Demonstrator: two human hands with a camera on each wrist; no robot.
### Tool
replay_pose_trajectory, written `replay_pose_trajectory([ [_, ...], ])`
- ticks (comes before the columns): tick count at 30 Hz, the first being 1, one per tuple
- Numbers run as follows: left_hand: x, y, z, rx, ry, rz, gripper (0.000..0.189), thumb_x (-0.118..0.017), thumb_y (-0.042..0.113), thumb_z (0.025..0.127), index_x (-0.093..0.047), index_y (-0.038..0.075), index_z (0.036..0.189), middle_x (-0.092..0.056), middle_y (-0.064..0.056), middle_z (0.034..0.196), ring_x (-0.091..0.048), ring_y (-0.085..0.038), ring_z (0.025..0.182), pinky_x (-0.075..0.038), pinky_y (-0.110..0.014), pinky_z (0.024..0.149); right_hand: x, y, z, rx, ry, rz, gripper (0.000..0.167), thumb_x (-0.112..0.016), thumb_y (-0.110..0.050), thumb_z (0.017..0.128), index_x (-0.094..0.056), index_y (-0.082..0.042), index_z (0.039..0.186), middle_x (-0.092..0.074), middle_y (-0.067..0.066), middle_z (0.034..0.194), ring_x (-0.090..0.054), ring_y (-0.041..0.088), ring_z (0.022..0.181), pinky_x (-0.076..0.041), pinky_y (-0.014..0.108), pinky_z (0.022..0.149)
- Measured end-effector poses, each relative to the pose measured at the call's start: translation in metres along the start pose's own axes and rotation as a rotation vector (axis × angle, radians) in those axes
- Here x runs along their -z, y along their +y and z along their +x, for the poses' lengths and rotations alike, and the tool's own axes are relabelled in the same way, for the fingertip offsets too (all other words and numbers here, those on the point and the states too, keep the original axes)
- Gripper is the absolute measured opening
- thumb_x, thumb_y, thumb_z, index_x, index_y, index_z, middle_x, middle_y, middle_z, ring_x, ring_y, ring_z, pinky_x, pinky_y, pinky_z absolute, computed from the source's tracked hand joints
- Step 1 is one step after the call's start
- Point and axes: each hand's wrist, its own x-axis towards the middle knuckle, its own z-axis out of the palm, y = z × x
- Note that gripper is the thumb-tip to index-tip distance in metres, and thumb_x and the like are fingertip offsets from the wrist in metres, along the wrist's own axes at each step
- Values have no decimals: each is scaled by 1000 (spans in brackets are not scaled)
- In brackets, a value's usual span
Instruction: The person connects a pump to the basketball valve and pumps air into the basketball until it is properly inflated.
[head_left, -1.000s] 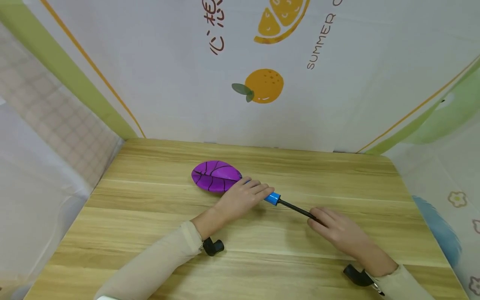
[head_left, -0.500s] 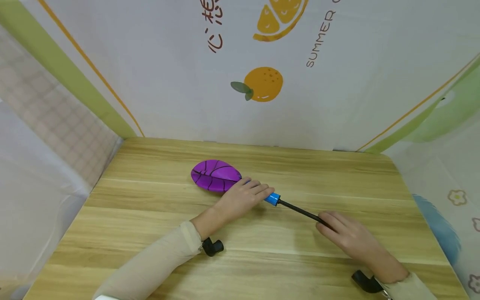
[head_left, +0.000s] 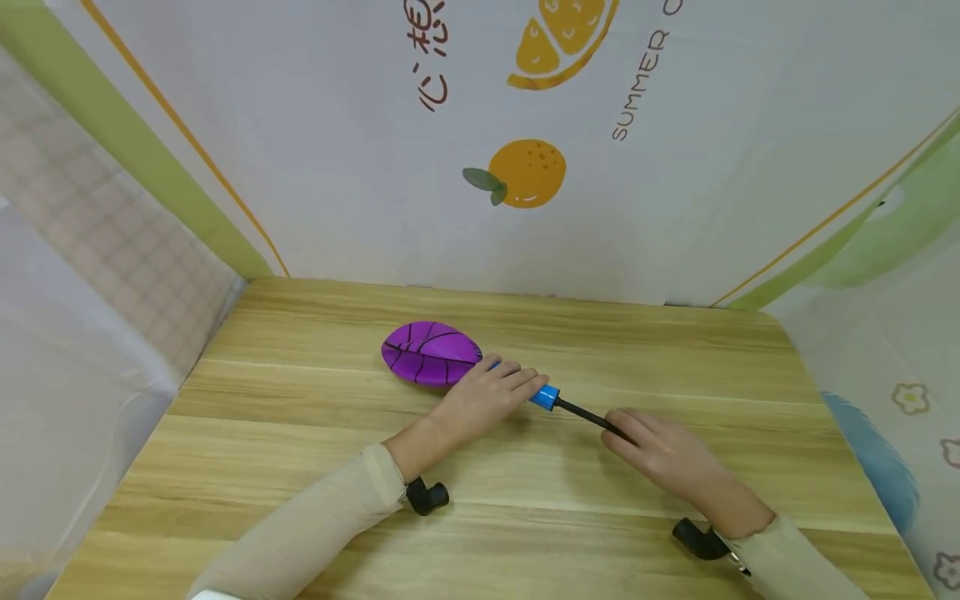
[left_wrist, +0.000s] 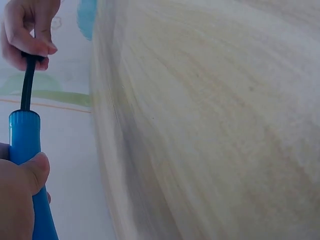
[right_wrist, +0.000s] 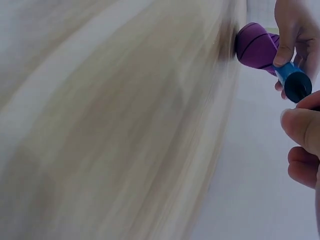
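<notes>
Purple ball (head_left: 431, 353), oval and marked with black lines, lies on the counter (head_left: 570, 542) left of the middle of the head frame, its right end turned toward a blue pump (head_left: 546, 397). The left hand (head_left: 487, 396) grasps the pump's barrel close beside the ball, the thumb laid on it in the left wrist view, probably to steady the barrel in line with the ball. The right hand (head_left: 663, 454), right of centre, has its fingers bent around the far end of the black rod (head_left: 581, 412); at the upper left of the left wrist frame they pinch it. Rod and barrel run in one slant toward the lower right, which likely lets both hands work along a single line without straining the rod. The left hand covers the spot where ball and pump meet, so whether they are joined is hard to tell. In the right wrist view, the right fingers stand in front of most of the rod. Small black cameras (head_left: 427, 497) sit at both wrists, apart from the pump, and pale sleeves (head_left: 300, 521) cover the forearms. Across the top of the head frame hangs a white cloth (head_left: 660, 225) printed with fruit and writing.
</notes>
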Motion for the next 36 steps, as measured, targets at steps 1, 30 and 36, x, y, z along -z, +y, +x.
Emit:
replay_pose_trajectory([
  [1,0,0,0,2,-4,2,48,-67,13,96,-58,19,143,-66,4,132,-61,-16,116,-48,-38,103,-1,0,2,5,-2,1,38,-29,-5,111,-65,-3,99,-65,15,102,-66,25,85,-58,32,65],
  [30,1,5,0,3,-46,-26,45,-67,15,97,-59,21,142,-66,5,132,-62,-15,117,-49,-37,101,-25,0,37,50,46,14,36,-29,-4,111,-62,-4,96,-65,12,98,-68,22,83,-58,29,64],
  [36,2,3,1,16,-48,-36,45,-65,14,98,-59,21,142,-66,5,133,-62,-15,119,-48,-37,102,-19,3,27,39,39,16,37,-29,-4,111,-62,-4,95,-63,12,98,-66,23,83,-58,29,65],
])
